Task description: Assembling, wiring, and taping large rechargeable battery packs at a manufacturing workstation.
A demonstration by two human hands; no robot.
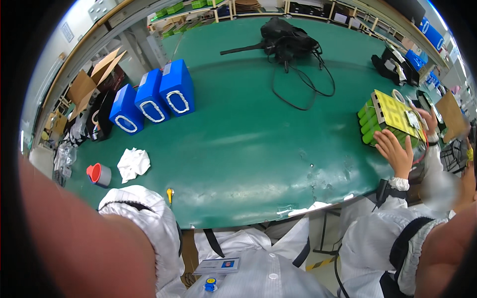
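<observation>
My left hand [89, 243] looms large and blurred at the lower left, lifted close to the camera out of a white sleeve cuff. At the lower right edge my right hand [447, 253] is raised in the same way. The fingers of both lie outside the picture, so I cannot see what they touch. Below them is the green tabletop [233, 164]. Nearest my left arm are a yellow-tipped small tool or plug [170, 192], a crumpled white cloth [133, 164] and a grey and red cup-like roll [100, 175].
Three blue battery packs [176, 89] with white oval outlines stand at the left. A black bag [288, 37] with loose cables lies at the back. At the right, a co-worker's hands [397, 154] touch a green cell pack [392, 114] with a yellow top. Open cardboard boxes [84, 89] stand far left.
</observation>
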